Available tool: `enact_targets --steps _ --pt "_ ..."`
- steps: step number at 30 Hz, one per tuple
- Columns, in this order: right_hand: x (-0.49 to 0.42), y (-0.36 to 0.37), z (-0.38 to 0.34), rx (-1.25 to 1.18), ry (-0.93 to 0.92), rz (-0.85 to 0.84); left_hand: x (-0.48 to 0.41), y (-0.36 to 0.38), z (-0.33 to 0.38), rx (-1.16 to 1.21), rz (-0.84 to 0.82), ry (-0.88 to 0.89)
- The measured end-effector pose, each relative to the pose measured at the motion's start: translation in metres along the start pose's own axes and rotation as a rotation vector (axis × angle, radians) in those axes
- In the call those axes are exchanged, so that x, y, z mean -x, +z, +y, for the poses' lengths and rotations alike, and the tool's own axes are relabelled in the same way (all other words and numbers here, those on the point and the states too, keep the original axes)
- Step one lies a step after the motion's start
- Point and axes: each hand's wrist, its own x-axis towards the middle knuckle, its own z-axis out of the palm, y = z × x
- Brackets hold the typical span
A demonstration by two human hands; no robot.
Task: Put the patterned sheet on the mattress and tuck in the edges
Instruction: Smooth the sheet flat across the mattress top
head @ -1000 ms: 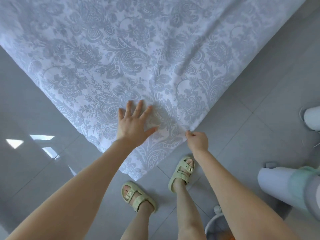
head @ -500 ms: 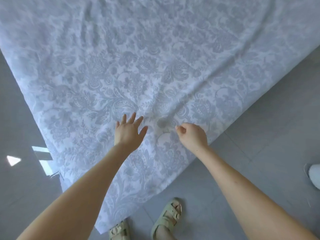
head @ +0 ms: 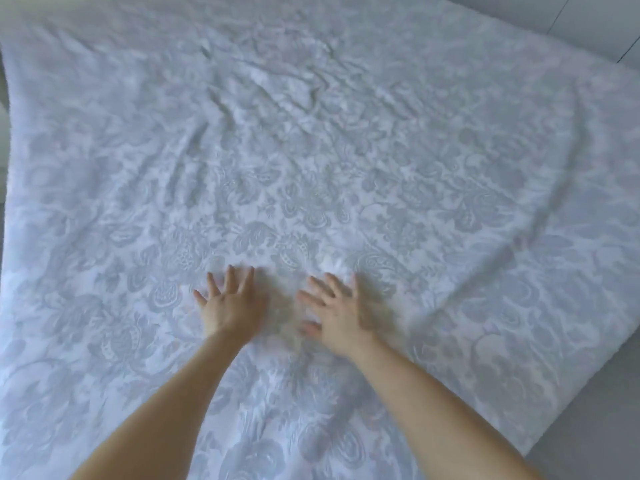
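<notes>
We see the left hand [head: 232, 308] and right hand [head: 341, 315] spread flat, palms down, side by side on the patterned sheet [head: 346, 168]; creases lie beyond the hands.

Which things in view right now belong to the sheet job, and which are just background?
Belongs to the job:
patterned sheet, spread out, creased toward the far side
left hand, flat and open on the sheet
right hand, flat and open on the sheet

Just background:
grey floor at the lower right
pale wall at the upper right
</notes>
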Motion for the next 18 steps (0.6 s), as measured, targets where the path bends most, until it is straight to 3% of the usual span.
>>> enact_targets --steps 3,7,10,12,14,16,18 --pt "0.066 0.053 0.094 -0.038 0.395 0.131 0.036 0.049 0.04 0.021 0.051 0.178" --pt "0.136 0.059 0.109 -0.206 0.798 0.001 0.09 0.064 0.055 -0.05 -0.069 0.436" --pt "0.148 0.034 0.105 -0.246 0.971 -0.153 0.102 0.048 0.056 -0.04 -0.125 0.545" --pt "0.126 0.011 0.113 -0.208 0.92 -0.07 0.088 0.028 0.067 0.014 -0.064 0.508" --pt "0.079 -0.01 0.116 -0.213 0.679 0.122 0.056 0.002 0.09 0.134 0.047 0.369" --pt "0.025 -0.021 0.112 -0.229 0.331 0.104 0.022 -0.016 0.117 0.227 0.072 0.228" --pt "0.005 -0.01 0.13 -0.057 0.102 -0.016 0.011 -0.009 0.153 0.209 0.086 0.197"
